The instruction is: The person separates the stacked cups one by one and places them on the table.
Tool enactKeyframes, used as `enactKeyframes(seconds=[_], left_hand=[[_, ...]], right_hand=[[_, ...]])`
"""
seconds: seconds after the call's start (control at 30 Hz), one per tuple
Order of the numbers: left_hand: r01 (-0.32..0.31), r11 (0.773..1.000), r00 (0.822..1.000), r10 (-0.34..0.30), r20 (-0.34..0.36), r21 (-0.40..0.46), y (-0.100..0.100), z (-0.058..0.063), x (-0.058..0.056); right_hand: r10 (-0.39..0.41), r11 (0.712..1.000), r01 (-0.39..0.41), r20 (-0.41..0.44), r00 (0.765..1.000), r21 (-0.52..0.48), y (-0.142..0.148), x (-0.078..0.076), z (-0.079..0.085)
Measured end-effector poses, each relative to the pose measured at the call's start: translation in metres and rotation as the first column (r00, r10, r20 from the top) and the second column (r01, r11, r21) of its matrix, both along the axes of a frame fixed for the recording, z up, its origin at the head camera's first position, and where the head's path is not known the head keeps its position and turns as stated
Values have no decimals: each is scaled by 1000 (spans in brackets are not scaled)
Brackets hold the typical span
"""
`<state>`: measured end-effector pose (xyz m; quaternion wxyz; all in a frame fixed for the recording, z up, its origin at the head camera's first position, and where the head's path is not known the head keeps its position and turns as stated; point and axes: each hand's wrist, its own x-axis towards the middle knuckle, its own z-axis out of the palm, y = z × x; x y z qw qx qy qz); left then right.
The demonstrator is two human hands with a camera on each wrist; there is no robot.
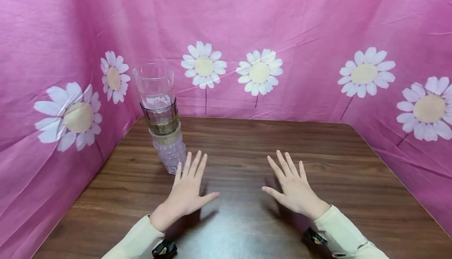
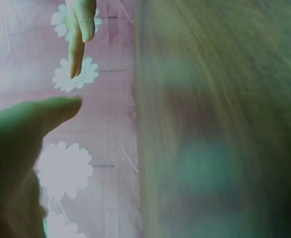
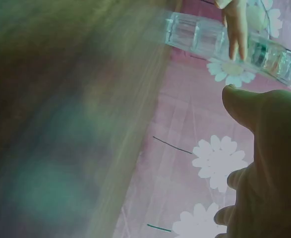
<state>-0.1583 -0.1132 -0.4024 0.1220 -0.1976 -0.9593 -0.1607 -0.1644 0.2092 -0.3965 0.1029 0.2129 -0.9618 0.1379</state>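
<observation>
A tall stack of nested drinking glasses stands at the left of the table. Its top is a clear glass, a smoky dark glass sits in the middle, and ribbed clear glasses form the base. My left hand is spread palm down in front of the stack, its fingertips overlapping the base in the head view. To the right, my right hand is spread the same way and holds nothing. The right wrist view shows the glass stack on its side, partly behind the left hand's fingers.
The brown wood-grain table is enclosed at the back and sides by a pink cloth printed with white daisies. Black wrist devices show under both pale sleeves. Light glares off the table's front middle.
</observation>
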Motion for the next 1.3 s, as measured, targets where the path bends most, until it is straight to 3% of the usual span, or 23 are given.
enactKeyframes(seconds=[0.1,0.2,0.27,0.33,0.43,0.5,0.73,0.8,0.87,0.93,1.1,1.3], left_hand=[[-24,993,991,39,-124,116,-8,0,0],[-22,969,961,89,-261,247,-17,0,0],[-11,940,935,130,-329,341,-23,0,-2],[6,896,914,176,-366,445,-29,0,-6],[17,803,907,239,-347,595,-37,0,-15],[13,729,915,268,-302,685,-42,0,-22],[-46,397,968,244,-57,917,-56,-9,-47],[-86,336,972,237,4,938,-59,-13,-52],[-117,310,972,229,45,944,-62,-16,-54],[-137,301,973,219,71,944,-63,-20,-57],[-119,309,981,183,64,944,-63,-28,-63],[-116,336,985,158,66,935,-66,-39,-69]], right_hand=[[11,1000,-11,-7,1000,4,-2,-3,4],[29,1000,-29,-9,1000,0,-4,-6,10],[45,999,-46,-20,999,-15,-6,-9,18],[63,997,-64,-39,997,-30,-8,-11,26],[90,994,-94,-85,992,-52,-15,-16,41],[109,991,-117,-121,987,-63,-21,-19,51],[170,972,-199,-213,962,-122,-50,-31,87],[181,966,-215,-220,959,-144,-59,-34,93],[188,959,-228,-223,956,-168,-67,-38,98],[191,952,-234,-216,957,-197,-74,-42,101],[199,925,-252,-201,959,-284,-90,-54,110],[213,871,-272,-185,959,-408,-106,-70,120]])
